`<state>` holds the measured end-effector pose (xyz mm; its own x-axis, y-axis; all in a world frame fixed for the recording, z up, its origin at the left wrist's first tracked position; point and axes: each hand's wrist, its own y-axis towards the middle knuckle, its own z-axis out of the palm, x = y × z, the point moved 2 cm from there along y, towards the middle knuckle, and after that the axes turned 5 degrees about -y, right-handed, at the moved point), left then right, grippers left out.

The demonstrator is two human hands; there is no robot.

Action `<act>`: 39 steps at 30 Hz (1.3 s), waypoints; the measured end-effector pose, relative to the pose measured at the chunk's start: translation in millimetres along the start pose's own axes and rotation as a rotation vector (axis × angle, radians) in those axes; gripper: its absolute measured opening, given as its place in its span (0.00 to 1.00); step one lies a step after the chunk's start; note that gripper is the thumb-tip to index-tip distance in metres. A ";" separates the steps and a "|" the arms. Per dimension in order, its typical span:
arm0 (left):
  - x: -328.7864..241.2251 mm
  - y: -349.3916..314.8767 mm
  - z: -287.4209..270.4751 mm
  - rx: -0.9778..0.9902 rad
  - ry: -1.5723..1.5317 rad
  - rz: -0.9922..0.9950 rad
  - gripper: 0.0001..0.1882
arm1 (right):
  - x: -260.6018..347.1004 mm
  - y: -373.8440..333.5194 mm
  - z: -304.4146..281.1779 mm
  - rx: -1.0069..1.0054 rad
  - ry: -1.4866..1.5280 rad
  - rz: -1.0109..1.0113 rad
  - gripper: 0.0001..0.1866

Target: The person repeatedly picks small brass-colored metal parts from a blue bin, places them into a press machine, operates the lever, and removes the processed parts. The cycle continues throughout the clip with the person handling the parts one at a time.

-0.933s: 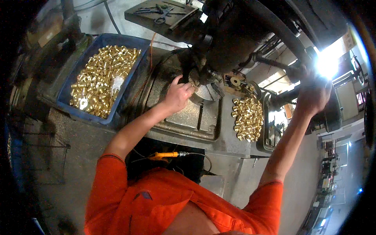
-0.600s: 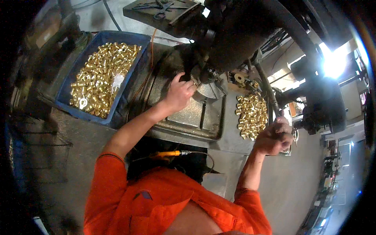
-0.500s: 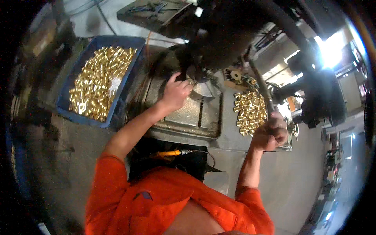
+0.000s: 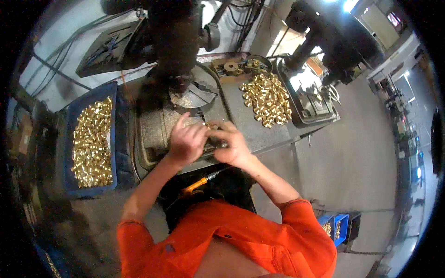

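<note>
My left hand (image 4: pixel 187 140) and my right hand (image 4: pixel 232 144) meet over the front of the machine's metal tray (image 4: pixel 155 132). The left has its index finger stretched out and its other fingers curled. Bent fingers of the right reach toward the left fingertips. Between the hands there are small shiny glints, but blur and the fingers hide what is held. Just beyond them sits the round metal chuck (image 4: pixel 197 96) under the dark machine head (image 4: pixel 174 51).
A blue bin (image 4: pixel 114 162) of small brass fittings (image 4: pixel 92 146) stands at the left. A pile of brass pieces (image 4: pixel 267 99) lies right of the tray. Behind it is a wooden parts box (image 4: pixel 225 76). An orange-handled tool (image 4: pixel 195 185) hangs near my waist.
My right hand has left the lever by the brass pile and come in beside the left. The left hand has drawn back from the chuck. The view has shifted to the right.
</note>
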<state>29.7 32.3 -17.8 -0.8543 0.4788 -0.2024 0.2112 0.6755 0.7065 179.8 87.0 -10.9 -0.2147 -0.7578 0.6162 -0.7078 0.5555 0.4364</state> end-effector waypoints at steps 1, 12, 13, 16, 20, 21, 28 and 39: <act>-8.4 0.2 3.1 0.006 -0.004 0.034 0.11 | -0.8 -2.8 10.4 -0.062 0.003 -0.020 0.23; -4.2 -9.9 -32.7 0.013 -0.057 -0.005 0.15 | -120.4 -15.1 -39.0 -0.126 0.066 0.447 0.17; 3.5 -17.1 -44.4 -0.031 -0.052 -0.078 0.14 | -157.9 -24.2 -46.3 -0.233 -0.147 0.477 0.11; 34.0 -55.8 -92.4 -0.185 0.017 -0.409 0.15 | -200.9 -20.1 -76.1 0.025 -0.710 0.549 0.14; 80.2 -108.0 -157.1 -0.281 -0.106 -0.968 0.18 | -251.1 -23.2 -81.7 0.099 -0.689 0.711 0.22; 85.6 -118.1 -171.1 -0.251 -0.135 -1.062 0.19 | -253.5 -30.8 -83.4 -0.046 -0.683 0.599 0.23; 146.4 -190.9 -192.5 0.183 0.025 -1.035 0.16 | -193.1 -33.0 -68.2 -0.246 -0.184 0.461 0.21; 228.3 -179.9 -143.3 0.514 0.148 -1.113 0.15 | -129.8 -54.8 -58.6 0.001 -0.029 0.582 0.21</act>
<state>-271.4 -60.2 -93.9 -0.7267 -0.5434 -0.4203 -0.5316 0.8323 -0.1569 285.9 175.0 -76.5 -0.5867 -0.3373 0.7362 -0.4685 0.8829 0.0312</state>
